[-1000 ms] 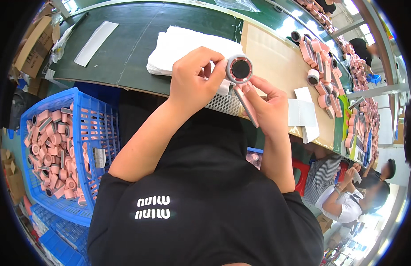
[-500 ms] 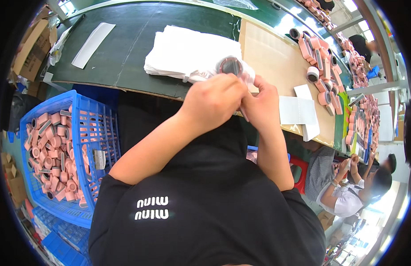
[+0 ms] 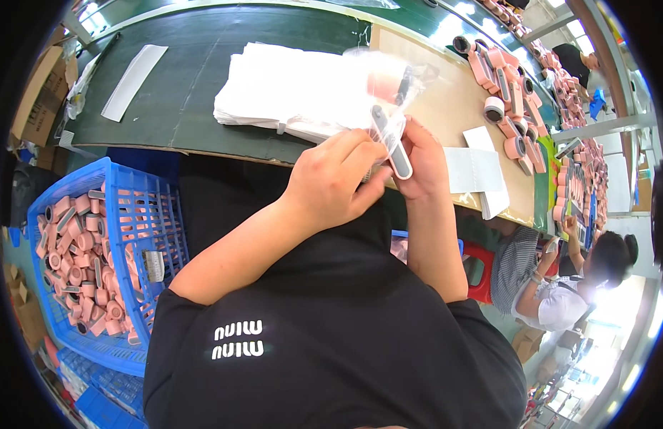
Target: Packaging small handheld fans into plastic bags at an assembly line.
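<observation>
Slanting over the near edge of the desk [image 3: 192,82], a pink-and-grey handheld device [image 3: 393,137] shows through a clear plastic bag [image 3: 418,83]. The right hand [image 3: 424,163] pinches it; the left hand [image 3: 336,176] curls alongside, its grip unclear. A white stack [image 3: 285,82] sits behind.

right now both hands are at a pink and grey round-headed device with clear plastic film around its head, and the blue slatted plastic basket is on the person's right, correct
Not quite: the blue slatted plastic basket is on the person's left, as the head view shows. Left hand and right hand are at the pink and grey round-headed device with clear plastic film.
</observation>
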{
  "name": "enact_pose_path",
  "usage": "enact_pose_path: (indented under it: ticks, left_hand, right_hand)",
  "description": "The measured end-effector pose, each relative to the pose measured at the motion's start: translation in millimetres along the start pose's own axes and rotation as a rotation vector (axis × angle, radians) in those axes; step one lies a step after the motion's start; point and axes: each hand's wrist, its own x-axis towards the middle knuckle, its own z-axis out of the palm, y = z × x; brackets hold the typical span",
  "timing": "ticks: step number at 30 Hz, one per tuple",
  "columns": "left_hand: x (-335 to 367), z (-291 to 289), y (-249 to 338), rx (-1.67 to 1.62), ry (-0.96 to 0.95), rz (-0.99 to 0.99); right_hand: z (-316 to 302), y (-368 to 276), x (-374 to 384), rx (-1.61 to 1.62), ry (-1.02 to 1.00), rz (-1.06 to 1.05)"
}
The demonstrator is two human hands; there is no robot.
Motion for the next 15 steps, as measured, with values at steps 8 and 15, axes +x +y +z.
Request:
enact_pose_path:
  ticks: [8,15]
  left_hand:
    - [0,11,7,-0.112,0.119,-0.156]
    - [4,8,3,-0.26,0.161,-0.192]
  right_hand:
    - [-2,6,-9,-0.089,-0.001,-0.155]
    - [32,-17,-44,-0.358,-0.08,-0.335]
